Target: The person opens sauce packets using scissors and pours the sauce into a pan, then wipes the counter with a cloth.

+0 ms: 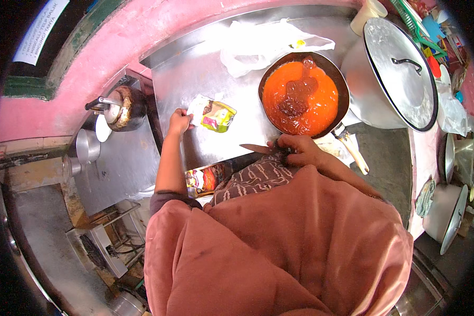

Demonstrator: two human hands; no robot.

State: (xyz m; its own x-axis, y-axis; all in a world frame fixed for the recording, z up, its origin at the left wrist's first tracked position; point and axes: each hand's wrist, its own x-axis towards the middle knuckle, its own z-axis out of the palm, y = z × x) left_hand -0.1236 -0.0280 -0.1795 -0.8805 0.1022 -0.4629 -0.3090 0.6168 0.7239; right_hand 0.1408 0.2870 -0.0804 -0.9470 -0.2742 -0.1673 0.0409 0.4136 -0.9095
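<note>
My left hand grips the edge of a white and yellow-green plastic pouch over the steel table. In my right hand, near the table's front edge, is a knife, its blade pointing left. Just beyond that hand stands a deep pan of orange-red sauce, with a darker, thicker red-brown paste lying on the sauce. Behind the pan lies a white plastic bag with a bit of yellow showing.
A large lidded aluminium pot stands right of the pan. Left, on a lower metal surface, are a sooty kettle and a small metal pot. A wooden-handled utensil lies at the right front. A printed packet sits below the table edge.
</note>
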